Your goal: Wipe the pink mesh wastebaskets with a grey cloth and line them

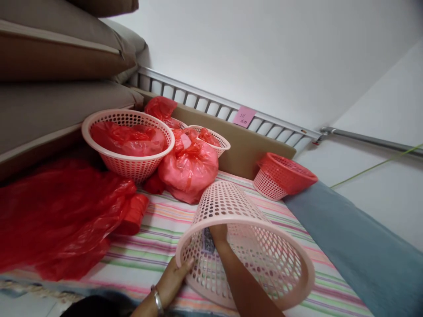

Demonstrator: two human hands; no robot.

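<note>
While the pink basket [231, 219] is laid on its side on the striped sheet [155, 255], its mouth is pointed at the wearer. Expected to be light: thin plastic, holed wall a bit springy, thick rim stiffest. Best taken by the rim; rolling is likely if it's let go, given the taper. Rim is held at its left edge by the left hand [175, 273]: fingers closed on it, thumb seen inside, the rest hidden. Deeper in, the right hand [218, 231] is put through the mouth, near the upper-left wall. A grey pad [208, 241] is seen right at that hand, apparently gripped; finger opening can't be told, tips hidden. Pad is judged soft and light, best pressed flat under the fingers. Just beyond the base, a stuffed red bag [190, 169] is seen, with a second basket [132, 165] to its left.
</note>
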